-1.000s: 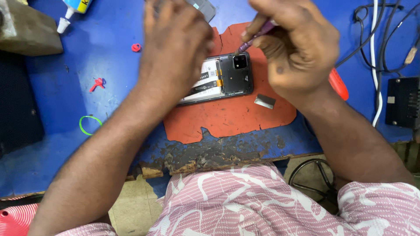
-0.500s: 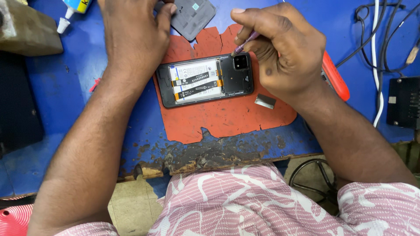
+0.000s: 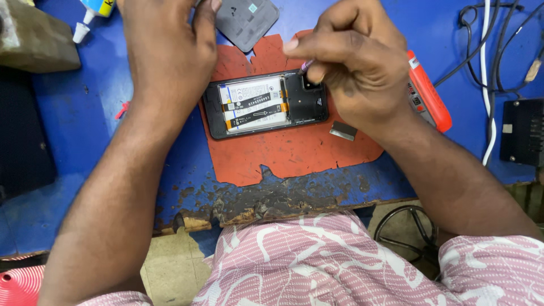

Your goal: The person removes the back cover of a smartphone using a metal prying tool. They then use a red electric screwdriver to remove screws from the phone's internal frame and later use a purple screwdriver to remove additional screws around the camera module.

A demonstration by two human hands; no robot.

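An opened black phone (image 3: pixel 266 105) lies back-side up on an orange mat (image 3: pixel 294 153), with its white-labelled battery showing. My right hand (image 3: pixel 357 73) hovers over the phone's right end, pinching a thin purple-tipped tool (image 3: pixel 306 66) whose tip points down at the camera corner. My left hand (image 3: pixel 164 51) is raised beyond the phone's left end. Its thumb rests on the edge of the phone's dark grey back cover (image 3: pixel 246 20), which lies at the top of the view. The rest of that hand's fingers are out of frame.
A small metal piece (image 3: pixel 343 130) sits on the mat beside the phone. An orange-red tool (image 3: pixel 429 99) lies under my right wrist. Cables (image 3: pixel 487 62) and a black box (image 3: pixel 521 130) are at right; a glue bottle (image 3: pixel 90 11) and grey block (image 3: pixel 34 39) at top left.
My left hand has lifted off the phone and moved up to the top edge with the back cover, uncovering the battery. My right hand stays at the camera corner with the tool.
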